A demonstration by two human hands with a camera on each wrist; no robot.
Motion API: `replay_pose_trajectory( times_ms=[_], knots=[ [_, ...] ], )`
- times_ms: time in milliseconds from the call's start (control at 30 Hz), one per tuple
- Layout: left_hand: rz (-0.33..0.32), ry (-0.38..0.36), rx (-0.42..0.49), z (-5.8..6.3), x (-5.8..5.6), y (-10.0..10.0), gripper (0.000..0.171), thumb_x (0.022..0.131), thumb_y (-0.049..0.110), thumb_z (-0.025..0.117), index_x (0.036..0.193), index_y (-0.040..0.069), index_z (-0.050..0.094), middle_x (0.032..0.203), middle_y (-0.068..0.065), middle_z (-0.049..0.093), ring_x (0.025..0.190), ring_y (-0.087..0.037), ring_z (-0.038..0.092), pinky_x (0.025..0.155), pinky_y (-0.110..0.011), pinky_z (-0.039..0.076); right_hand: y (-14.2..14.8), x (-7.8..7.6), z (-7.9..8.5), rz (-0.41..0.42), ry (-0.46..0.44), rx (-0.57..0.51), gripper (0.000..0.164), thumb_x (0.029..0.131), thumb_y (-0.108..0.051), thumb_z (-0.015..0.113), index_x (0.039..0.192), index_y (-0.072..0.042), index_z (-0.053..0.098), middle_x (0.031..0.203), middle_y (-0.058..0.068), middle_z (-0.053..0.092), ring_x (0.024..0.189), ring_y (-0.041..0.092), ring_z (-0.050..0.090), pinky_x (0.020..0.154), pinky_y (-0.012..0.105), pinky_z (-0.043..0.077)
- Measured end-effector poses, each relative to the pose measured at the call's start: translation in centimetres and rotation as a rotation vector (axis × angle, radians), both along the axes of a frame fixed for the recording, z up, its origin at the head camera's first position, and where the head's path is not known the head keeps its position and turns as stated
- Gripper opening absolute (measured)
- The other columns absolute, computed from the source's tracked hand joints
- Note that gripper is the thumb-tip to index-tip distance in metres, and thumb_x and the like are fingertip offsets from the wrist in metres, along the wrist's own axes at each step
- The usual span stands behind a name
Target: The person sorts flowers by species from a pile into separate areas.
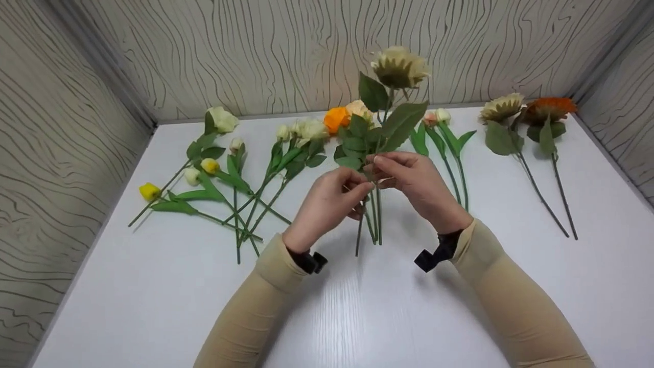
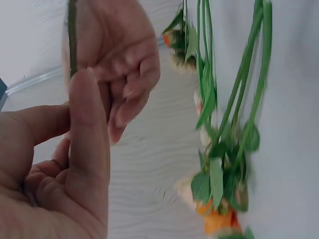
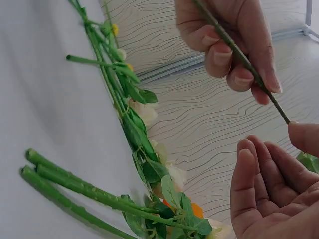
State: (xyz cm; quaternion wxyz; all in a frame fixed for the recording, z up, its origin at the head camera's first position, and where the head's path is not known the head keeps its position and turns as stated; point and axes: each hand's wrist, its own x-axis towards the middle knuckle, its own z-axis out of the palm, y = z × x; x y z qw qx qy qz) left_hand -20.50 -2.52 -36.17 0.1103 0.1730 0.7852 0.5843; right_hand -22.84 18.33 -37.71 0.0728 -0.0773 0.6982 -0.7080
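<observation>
A long-stemmed cream artificial flower [image 1: 399, 66], with green leaves, stands upright between both hands in the head view. My left hand [image 1: 329, 199] pinches its stem low down between thumb and fingers. My right hand [image 1: 419, 184] is higher, thumb and index finger at the stem just under the large leaves. In the right wrist view the stem [image 3: 237, 52] runs slantwise from the left hand's fingers to the right thumb. The right hand's other fingers spread loosely. The stem [image 2: 73, 40] also shows above the left thumb in the left wrist view; the blossom is out of frame there.
Behind the hands lie an orange flower [image 1: 336, 120] and its leafy neighbours. Several yellow and white tulips and roses cross stems at left. Pink and white tulips [image 1: 442, 116] lie right of centre. A cream flower [image 1: 503, 108] and a rust-orange one [image 1: 551, 109] lie far right.
</observation>
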Motion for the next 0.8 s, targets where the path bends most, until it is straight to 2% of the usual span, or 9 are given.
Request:
replay_pose_trajectory(
  times_ms=[100, 200, 300, 400, 467, 567, 667, 800],
  knots=[
    [-0.01, -0.023, 0.009, -0.8, 0.2, 0.9, 0.009, 0.1, 0.019, 0.069, 0.104, 0.01, 0.066, 0.092, -0.007, 0.067, 0.071, -0.021, 0.071, 0.065, -0.033, 0.062, 0.2, -0.1, -0.1, -0.016, -0.062, -0.087, 0.047, 0.097, -0.029, 0.073, 0.124, 0.008, 0.066, 0.11, 0.013, 0.072, 0.097, 0.026, 0.066, 0.082, 0.031, 0.056],
    [-0.037, -0.074, 0.026, -1.3, 0.2, 1.2, 0.011, 0.099, 0.016, 0.071, 0.106, 0.008, 0.066, 0.095, -0.008, 0.068, 0.073, -0.022, 0.071, 0.067, -0.035, 0.062, 0.3, -0.1, -0.1, -0.042, -0.072, -0.126, 0.046, 0.096, -0.027, 0.074, 0.123, 0.01, 0.066, 0.102, 0.011, 0.071, 0.09, 0.024, 0.064, 0.078, 0.029, 0.056],
    [-0.107, -0.137, 0.021, -1.7, 0.0, 1.3, 0.012, 0.098, 0.013, 0.072, 0.106, 0.007, 0.067, 0.095, -0.009, 0.07, 0.075, -0.023, 0.072, 0.07, -0.037, 0.062, 0.5, -0.2, -0.1, -0.067, -0.053, -0.162, 0.04, 0.097, -0.026, 0.073, 0.12, 0.006, 0.068, 0.099, 0.011, 0.069, 0.087, 0.024, 0.062, 0.075, 0.027, 0.055],
    [-0.184, -0.208, 0.008, -1.9, 0.0, 1.4, 0.011, 0.097, 0.012, 0.072, 0.104, 0.006, 0.067, 0.094, -0.013, 0.072, 0.075, -0.024, 0.072, 0.074, -0.041, 0.062, 0.8, -0.5, -0.2, -0.089, -0.032, -0.209, 0.04, 0.098, -0.024, 0.071, 0.121, 0.008, 0.065, 0.099, 0.012, 0.067, 0.086, 0.023, 0.06, 0.073, 0.026, 0.054],
    [-0.21, -0.231, 0.003, -2.0, 0.1, 1.4, 0.01, 0.097, 0.011, 0.072, 0.103, 0.005, 0.067, 0.093, -0.016, 0.073, 0.075, -0.024, 0.073, 0.075, -0.042, 0.062, 0.9, -0.7, -0.2, -0.098, -0.028, -0.233, 0.044, 0.099, -0.023, 0.07, 0.124, 0.012, 0.061, 0.099, 0.011, 0.067, 0.085, 0.021, 0.059, 0.072, 0.026, 0.053],
    [-0.211, -0.236, -0.003, -2.1, 0.2, 1.5, 0.01, 0.096, 0.01, 0.073, 0.1, 0.005, 0.066, 0.091, -0.016, 0.073, 0.073, -0.024, 0.073, 0.076, -0.045, 0.062, 0.9, -0.7, -0.3, -0.112, -0.04, -0.267, 0.05, 0.099, -0.022, 0.07, 0.128, 0.015, 0.057, 0.1, 0.012, 0.067, 0.085, 0.02, 0.06, 0.072, 0.026, 0.054],
    [-0.195, -0.221, -0.003, -2.2, 0.2, 1.6, 0.011, 0.096, 0.01, 0.074, 0.099, 0.005, 0.064, 0.087, -0.011, 0.072, 0.072, -0.024, 0.073, 0.073, -0.042, 0.062, 0.7, -0.8, -0.4, -0.127, -0.057, -0.297, 0.044, 0.097, -0.02, 0.072, 0.126, 0.012, 0.061, 0.099, 0.011, 0.069, 0.084, 0.02, 0.063, 0.072, 0.027, 0.055],
    [-0.179, -0.212, -0.001, -2.2, 0.1, 1.6, 0.013, 0.095, 0.01, 0.074, 0.099, 0.005, 0.062, 0.089, -0.011, 0.071, 0.073, -0.023, 0.073, 0.07, -0.038, 0.062, 0.7, -0.8, -0.4, -0.135, -0.068, -0.309, 0.036, 0.096, -0.019, 0.074, 0.12, 0.007, 0.066, 0.098, 0.011, 0.071, 0.082, 0.02, 0.066, 0.073, 0.028, 0.058]
  ],
)
